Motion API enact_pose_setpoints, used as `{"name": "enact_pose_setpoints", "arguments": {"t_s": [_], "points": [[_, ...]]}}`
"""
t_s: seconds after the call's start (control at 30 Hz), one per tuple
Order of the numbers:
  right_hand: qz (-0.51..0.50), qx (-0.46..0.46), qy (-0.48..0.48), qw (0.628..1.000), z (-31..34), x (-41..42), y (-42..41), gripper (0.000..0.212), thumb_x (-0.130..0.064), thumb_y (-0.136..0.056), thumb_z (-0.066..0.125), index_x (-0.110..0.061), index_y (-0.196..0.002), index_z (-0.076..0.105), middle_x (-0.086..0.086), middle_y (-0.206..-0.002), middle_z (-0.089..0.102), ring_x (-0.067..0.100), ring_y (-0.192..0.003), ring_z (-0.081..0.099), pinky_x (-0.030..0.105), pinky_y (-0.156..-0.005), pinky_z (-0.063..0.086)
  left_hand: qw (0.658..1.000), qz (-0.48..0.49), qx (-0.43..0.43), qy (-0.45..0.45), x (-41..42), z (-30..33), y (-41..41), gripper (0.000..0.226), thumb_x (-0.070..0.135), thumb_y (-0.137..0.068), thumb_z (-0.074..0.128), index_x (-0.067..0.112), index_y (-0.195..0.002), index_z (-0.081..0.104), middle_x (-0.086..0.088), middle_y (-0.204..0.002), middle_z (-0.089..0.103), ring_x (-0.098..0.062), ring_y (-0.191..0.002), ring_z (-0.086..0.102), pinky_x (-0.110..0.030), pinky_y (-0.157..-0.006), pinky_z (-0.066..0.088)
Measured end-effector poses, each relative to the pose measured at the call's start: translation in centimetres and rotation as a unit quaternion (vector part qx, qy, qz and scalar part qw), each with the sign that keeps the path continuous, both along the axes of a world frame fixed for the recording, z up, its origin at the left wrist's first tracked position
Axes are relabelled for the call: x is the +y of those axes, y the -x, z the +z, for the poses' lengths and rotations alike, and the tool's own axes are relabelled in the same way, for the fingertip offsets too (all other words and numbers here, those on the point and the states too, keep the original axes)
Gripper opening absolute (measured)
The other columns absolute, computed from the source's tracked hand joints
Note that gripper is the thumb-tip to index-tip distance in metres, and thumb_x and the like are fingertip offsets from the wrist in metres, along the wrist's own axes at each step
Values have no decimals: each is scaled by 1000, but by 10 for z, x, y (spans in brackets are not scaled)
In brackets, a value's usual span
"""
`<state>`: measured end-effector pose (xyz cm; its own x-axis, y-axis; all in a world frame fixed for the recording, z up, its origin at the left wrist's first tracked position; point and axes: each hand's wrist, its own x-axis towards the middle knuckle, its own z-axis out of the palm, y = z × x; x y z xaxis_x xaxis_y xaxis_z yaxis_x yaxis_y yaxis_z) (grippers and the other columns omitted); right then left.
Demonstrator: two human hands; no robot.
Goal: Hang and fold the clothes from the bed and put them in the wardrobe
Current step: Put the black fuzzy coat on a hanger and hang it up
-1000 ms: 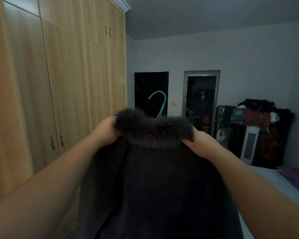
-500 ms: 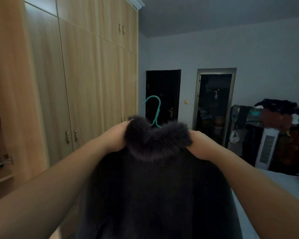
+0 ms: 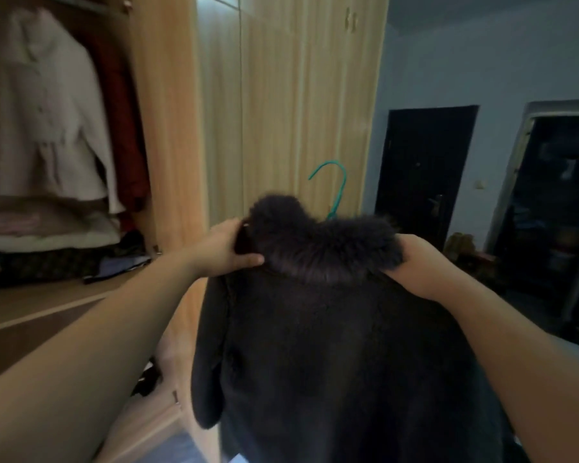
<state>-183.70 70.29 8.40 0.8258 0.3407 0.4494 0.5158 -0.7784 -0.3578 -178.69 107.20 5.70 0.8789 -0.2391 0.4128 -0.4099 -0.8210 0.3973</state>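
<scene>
A dark coat [image 3: 341,345] with a fur collar [image 3: 325,245] hangs in front of me on a green hanger [image 3: 336,182], whose hook sticks up behind the collar. My left hand [image 3: 226,248] grips the collar's left end, thumb under the fur. My right hand [image 3: 418,265] grips the right shoulder just below the collar. The open wardrobe bay [image 3: 64,145] is at the left, with a pale jacket [image 3: 47,111] and a red garment [image 3: 127,128] hanging inside.
Folded clothes [image 3: 47,235] are piled on the wardrobe shelf below the hanging jacket. Closed wooden wardrobe doors [image 3: 281,111] stand straight ahead. A dark door [image 3: 422,175] and a dark doorway [image 3: 555,208] are at the right.
My view has swung left, bringing the open wardrobe bay into sight. The coat, still held at the collar by both hands, has been carried toward the wardrobe.
</scene>
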Motion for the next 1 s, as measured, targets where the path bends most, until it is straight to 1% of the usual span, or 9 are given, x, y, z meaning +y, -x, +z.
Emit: {"name": "enact_pose_setpoints", "arguments": {"t_s": [0.07, 0.13, 0.23, 0.33, 0.4, 0.5, 0.6, 0.8, 1.0], "points": [[20, 10, -6, 1000, 1, 29, -9, 14, -17, -91, 68, -16, -77, 65, -15, -73, 60, 0, -74, 55, 24, -63, 37, 999, 36, 11, -26, 34, -11, 8, 109, 71, -59, 74, 24, -149, 33, -7, -141, 49, -25, -134, 45, -46, -112, 39], [54, 21, -10, 998, 5, 64, -12, 25, -16, -90, 70, -26, -70, 58, -16, -71, 60, -4, -73, 52, 23, -61, 36, 994, 88, 4, -64, 69, -17, 16, 99, 52, -62, 77, 21, -147, 36, -13, -137, 51, -34, -130, 49, -48, -106, 43], [101, 28, -14, 994, 13, 118, -17, 25, -13, -88, 72, -26, -71, 59, -17, -70, 62, -11, -73, 52, 18, -59, 39, 987, 149, 2, -59, 121, -10, 33, 58, 22, -83, 67, 17, -138, 51, -13, -126, 60, -35, -120, 57, -45, -101, 47], [137, 27, -19, 990, 23, 176, -16, 21, -11, -88, 73, -21, -73, 62, -16, -69, 65, -17, -67, 47, 9, -57, 41, 979, 191, -33, -62, 173, 7, 55, 34, 19, -88, 58, 40, -115, 57, -2, -114, 66, -29, -108, 64, -45, -93, 51], [149, 8, -25, 989, 32, 218, -12, 15, -14, -88, 71, -17, -75, 64, -8, -72, 67, -6, -76, 51, 21, -62, 43, 974, 210, -57, -63, 205, 20, 69, 41, 23, -88, 55, 36, -126, 54, -5, -121, 64, -31, -113, 60, -47, -94, 50], [142, -34, -7, 989, 47, 282, -7, 26, -41, -82, 60, -17, -74, 62, 2, -77, 70, 12, -88, 64, 37, -69, 50, 964, 247, -77, -53, 243, 48, 98, 60, 32, -89, 49, 39, -146, 32, -5, -138, 55, -33, -127, 51, -49, -99, 47], [115, -65, -3, 991, 59, 342, -6, 23, -44, -80, 59, -22, -87, 62, 6, -93, 74, 30, -95, 70, 45, -75, 56, 952, 285, -101, -40, 286, 72, 124, 67, 19, -91, 49, 36, -151, 26, -4, -150, 44, -32, -137, 38, -51, -107, 41], [82, -137, 31, 987, 83, 455, 3, 47, -39, -91, 53, -38, -137, 45, 13, -114, 71, 42, -103, 66, 42, -78, 54, 931, 319, -162, -65, 362, 110, 161, 66, 14, -92, 47, 29, -153, 26, -2, -156, 36, -28, -144, 27, -48, -114, 33], [102, -199, 10, 975, 103, 555, -2, 42, -35, -90, 54, -34, -131, 44, 13, -102, 71, 42, -92, 66, 40, -70, 48, 895, 375, -209, -123, 417, 138, 174, 61, 24, -94, 48, 29, -152, 28, -1, -156, 37, -28, -147, 22, -49, -116, 28]]}}
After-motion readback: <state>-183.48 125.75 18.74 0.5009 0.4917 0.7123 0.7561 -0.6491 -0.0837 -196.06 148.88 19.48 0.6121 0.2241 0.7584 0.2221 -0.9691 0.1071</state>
